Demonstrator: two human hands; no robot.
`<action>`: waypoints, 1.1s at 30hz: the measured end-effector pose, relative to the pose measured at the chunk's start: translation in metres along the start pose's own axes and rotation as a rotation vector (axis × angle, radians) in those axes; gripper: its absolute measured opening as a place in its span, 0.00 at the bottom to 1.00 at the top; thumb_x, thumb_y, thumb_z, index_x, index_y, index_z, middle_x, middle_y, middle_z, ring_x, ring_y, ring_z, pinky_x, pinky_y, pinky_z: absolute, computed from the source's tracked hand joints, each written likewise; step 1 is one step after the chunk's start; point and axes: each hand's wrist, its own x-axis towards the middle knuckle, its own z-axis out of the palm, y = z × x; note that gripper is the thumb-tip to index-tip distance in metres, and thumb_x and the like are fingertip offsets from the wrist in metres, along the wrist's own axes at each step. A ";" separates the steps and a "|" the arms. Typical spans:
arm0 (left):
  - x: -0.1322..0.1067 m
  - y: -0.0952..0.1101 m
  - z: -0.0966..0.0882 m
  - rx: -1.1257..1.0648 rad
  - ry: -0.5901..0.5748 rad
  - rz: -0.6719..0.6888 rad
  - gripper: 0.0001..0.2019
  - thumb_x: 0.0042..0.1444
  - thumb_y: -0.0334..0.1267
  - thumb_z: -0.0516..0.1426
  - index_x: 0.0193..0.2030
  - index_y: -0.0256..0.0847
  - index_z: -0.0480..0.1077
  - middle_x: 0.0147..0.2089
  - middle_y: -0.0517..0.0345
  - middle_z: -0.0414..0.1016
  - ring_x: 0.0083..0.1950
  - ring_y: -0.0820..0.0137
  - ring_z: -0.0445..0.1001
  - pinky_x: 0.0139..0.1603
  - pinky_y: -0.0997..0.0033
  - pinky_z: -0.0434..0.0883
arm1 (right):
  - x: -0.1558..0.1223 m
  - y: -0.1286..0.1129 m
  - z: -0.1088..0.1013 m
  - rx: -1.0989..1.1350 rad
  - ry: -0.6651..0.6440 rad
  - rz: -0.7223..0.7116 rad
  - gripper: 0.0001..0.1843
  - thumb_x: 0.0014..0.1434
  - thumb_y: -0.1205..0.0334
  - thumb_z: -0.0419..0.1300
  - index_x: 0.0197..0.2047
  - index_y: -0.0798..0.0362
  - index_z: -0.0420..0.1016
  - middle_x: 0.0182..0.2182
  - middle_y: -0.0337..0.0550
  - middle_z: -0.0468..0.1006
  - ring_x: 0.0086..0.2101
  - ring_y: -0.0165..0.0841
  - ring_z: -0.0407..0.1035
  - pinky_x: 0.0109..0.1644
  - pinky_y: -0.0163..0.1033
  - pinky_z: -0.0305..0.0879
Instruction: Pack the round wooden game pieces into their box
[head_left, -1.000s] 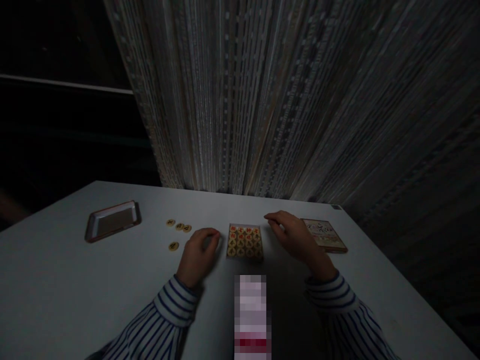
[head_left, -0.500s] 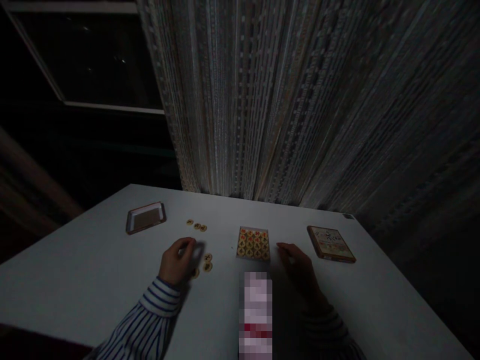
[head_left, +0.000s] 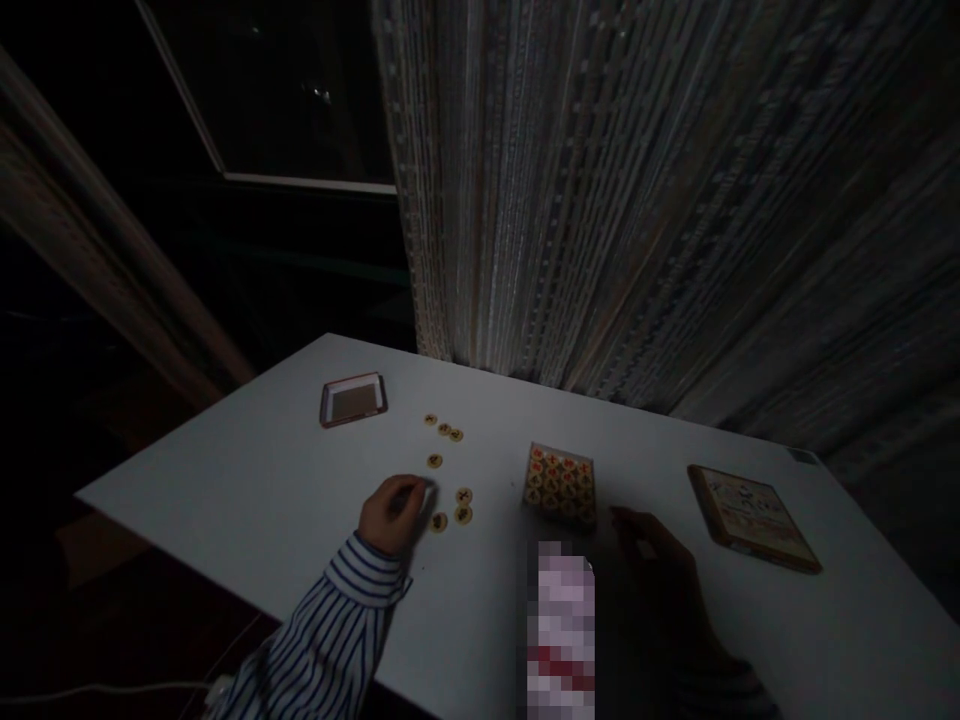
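My left hand (head_left: pixel 391 514) hovers at or just above the table, left of several loose Chinese chess pieces. Its thumb and forefinger are pinched and the other fingers curled; whatever may be between them is hidden. Closest to it are a piece (head_left: pixel 439 521), another (head_left: pixel 463 513) and a third (head_left: pixel 464 495). A single piece (head_left: pixel 435 461) lies just beyond the hand. Right of these, rows of pieces with red and black characters fill a shallow box (head_left: pixel 559 488). Beside the box's right edge, my right hand (head_left: pixel 660 560) is in shadow, fingers bent together; their contents cannot be made out.
An open tray-like box part (head_left: pixel 352 399) lies at the far left of the white table (head_left: pixel 262 480). More pieces (head_left: pixel 444 429) lie near the back. A flat printed box or lid (head_left: pixel 754 518) rests at the right. A string curtain (head_left: pixel 517 200) hangs behind the table.
The camera has turned left, shifting the table's things rightward in view. My left hand has drawn back slightly from the pieces, uncovering one beyond it. My right hand stays beside the box.
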 end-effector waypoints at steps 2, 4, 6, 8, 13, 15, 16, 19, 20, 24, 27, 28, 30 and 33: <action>0.000 -0.002 0.000 0.015 -0.020 0.031 0.11 0.51 0.43 0.55 0.32 0.39 0.73 0.32 0.52 0.78 0.35 0.67 0.76 0.40 0.67 0.74 | -0.004 0.002 0.001 0.012 -0.028 0.054 0.14 0.57 0.54 0.51 0.38 0.51 0.74 0.34 0.48 0.80 0.35 0.39 0.75 0.36 0.43 0.74; 0.000 -0.005 0.000 0.022 -0.025 0.040 0.10 0.52 0.42 0.55 0.32 0.39 0.73 0.32 0.52 0.78 0.35 0.67 0.76 0.40 0.66 0.74 | -0.007 0.006 0.002 0.042 -0.069 0.116 0.13 0.57 0.54 0.53 0.40 0.50 0.73 0.37 0.48 0.79 0.37 0.40 0.74 0.37 0.42 0.74; 0.000 -0.007 0.000 0.017 -0.014 0.024 0.10 0.53 0.41 0.54 0.32 0.39 0.73 0.33 0.52 0.78 0.35 0.67 0.76 0.40 0.66 0.74 | -0.009 0.009 0.001 0.058 -0.100 0.178 0.13 0.57 0.55 0.54 0.43 0.49 0.72 0.39 0.48 0.79 0.37 0.40 0.75 0.36 0.42 0.74; 0.001 -0.009 -0.001 0.011 -0.035 0.018 0.10 0.54 0.41 0.53 0.33 0.39 0.73 0.33 0.52 0.78 0.35 0.67 0.76 0.40 0.66 0.74 | -0.007 0.008 0.000 0.070 -0.114 0.169 0.13 0.55 0.55 0.55 0.43 0.48 0.72 0.39 0.48 0.79 0.37 0.41 0.75 0.36 0.41 0.74; 0.004 -0.010 -0.005 0.009 -0.102 -0.006 0.11 0.55 0.41 0.53 0.35 0.39 0.73 0.34 0.52 0.78 0.36 0.68 0.76 0.41 0.66 0.74 | 0.007 -0.008 -0.005 0.032 -0.192 0.046 0.12 0.54 0.56 0.55 0.41 0.48 0.73 0.38 0.47 0.79 0.38 0.41 0.75 0.37 0.43 0.75; 0.007 -0.008 -0.007 0.014 -0.100 -0.006 0.10 0.55 0.41 0.53 0.36 0.39 0.73 0.35 0.52 0.78 0.37 0.68 0.76 0.42 0.65 0.74 | 0.014 -0.014 -0.005 -0.014 -0.220 -0.026 0.12 0.55 0.58 0.54 0.42 0.47 0.73 0.39 0.47 0.79 0.39 0.42 0.74 0.39 0.45 0.74; 0.009 -0.006 -0.009 0.022 -0.104 -0.005 0.10 0.55 0.41 0.53 0.36 0.39 0.73 0.35 0.52 0.78 0.37 0.68 0.76 0.43 0.65 0.74 | 0.018 -0.015 -0.004 -0.041 -0.226 -0.064 0.12 0.55 0.58 0.54 0.41 0.47 0.73 0.39 0.47 0.79 0.39 0.42 0.74 0.40 0.46 0.74; 0.016 0.000 -0.014 0.053 -0.085 0.027 0.09 0.55 0.40 0.53 0.36 0.40 0.73 0.35 0.52 0.78 0.37 0.68 0.76 0.43 0.64 0.74 | 0.028 -0.012 0.005 -0.125 -0.226 -0.182 0.12 0.55 0.57 0.53 0.39 0.48 0.74 0.37 0.48 0.80 0.37 0.42 0.75 0.38 0.46 0.74; 0.019 0.001 -0.016 0.067 -0.077 0.041 0.09 0.54 0.40 0.53 0.35 0.39 0.73 0.35 0.52 0.78 0.37 0.67 0.76 0.43 0.64 0.74 | 0.032 -0.010 0.008 -0.151 -0.223 -0.233 0.13 0.56 0.56 0.52 0.39 0.48 0.75 0.36 0.48 0.80 0.36 0.42 0.75 0.36 0.46 0.74; 0.030 0.004 -0.020 0.117 -0.100 0.108 0.09 0.54 0.39 0.53 0.36 0.39 0.72 0.35 0.51 0.78 0.38 0.67 0.76 0.43 0.63 0.73 | 0.045 -0.005 0.023 -0.258 -0.234 -0.386 0.15 0.57 0.57 0.49 0.38 0.48 0.76 0.33 0.49 0.80 0.32 0.41 0.75 0.32 0.45 0.74; 0.039 0.005 -0.019 0.165 -0.134 0.180 0.09 0.54 0.39 0.53 0.37 0.39 0.73 0.37 0.50 0.78 0.40 0.66 0.75 0.44 0.62 0.73 | 0.055 -0.016 0.029 -0.290 -0.281 -0.466 0.16 0.58 0.59 0.48 0.42 0.48 0.76 0.37 0.50 0.80 0.33 0.41 0.74 0.33 0.45 0.73; 0.042 0.005 -0.018 0.188 -0.140 0.204 0.09 0.53 0.39 0.53 0.37 0.39 0.73 0.37 0.50 0.78 0.40 0.65 0.75 0.45 0.61 0.73 | 0.059 -0.023 0.031 -0.290 -0.296 -0.490 0.17 0.58 0.60 0.48 0.42 0.48 0.76 0.37 0.50 0.79 0.33 0.41 0.74 0.33 0.45 0.73; 0.047 0.005 -0.015 0.237 -0.161 0.244 0.10 0.53 0.39 0.54 0.38 0.39 0.73 0.38 0.50 0.78 0.41 0.65 0.75 0.46 0.60 0.72 | 0.066 -0.037 0.033 -0.267 -0.329 -0.531 0.17 0.59 0.61 0.48 0.45 0.49 0.75 0.40 0.50 0.79 0.38 0.42 0.74 0.38 0.46 0.73; 0.052 0.004 -0.011 0.316 -0.212 0.270 0.11 0.53 0.38 0.54 0.40 0.38 0.73 0.40 0.49 0.77 0.43 0.64 0.75 0.46 0.60 0.72 | 0.077 -0.053 0.036 -0.243 -0.340 -0.515 0.18 0.59 0.61 0.49 0.49 0.52 0.73 0.43 0.52 0.77 0.40 0.40 0.73 0.41 0.45 0.72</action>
